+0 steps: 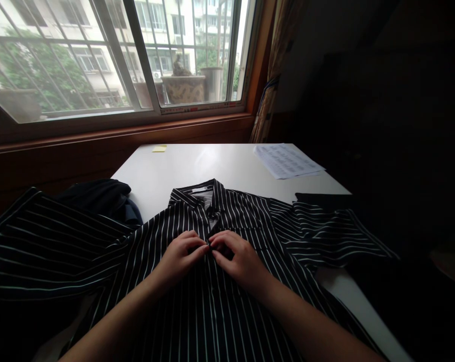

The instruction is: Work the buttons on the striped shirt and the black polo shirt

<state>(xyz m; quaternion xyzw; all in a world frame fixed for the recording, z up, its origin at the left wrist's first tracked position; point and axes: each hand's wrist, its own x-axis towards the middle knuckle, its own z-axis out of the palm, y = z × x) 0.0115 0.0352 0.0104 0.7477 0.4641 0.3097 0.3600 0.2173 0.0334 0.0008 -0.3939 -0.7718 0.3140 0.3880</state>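
A black shirt [159, 317] with white stripes lies spread face up, its collar [185, 197] toward the window and its short sleeves out to both sides. The collar stands partly open at the neck. My left hand [184, 253] pinches the front placket a little below the collar. Opposite it, my right hand [237, 257] pinches the same spot, thumb and fingers together. The two sets of fingertips nearly touch. Any button between them is hidden by my fingers.
The shirt lies on a white table [227, 163]. Printed sheets [287, 160] rest at its far right, a yellow sticky note [159, 149] at its far left. Dark bundled cloth [99, 196] sits behind the left sleeve. Beyond stand a barred window [189, 50] and a curtain [268, 95].
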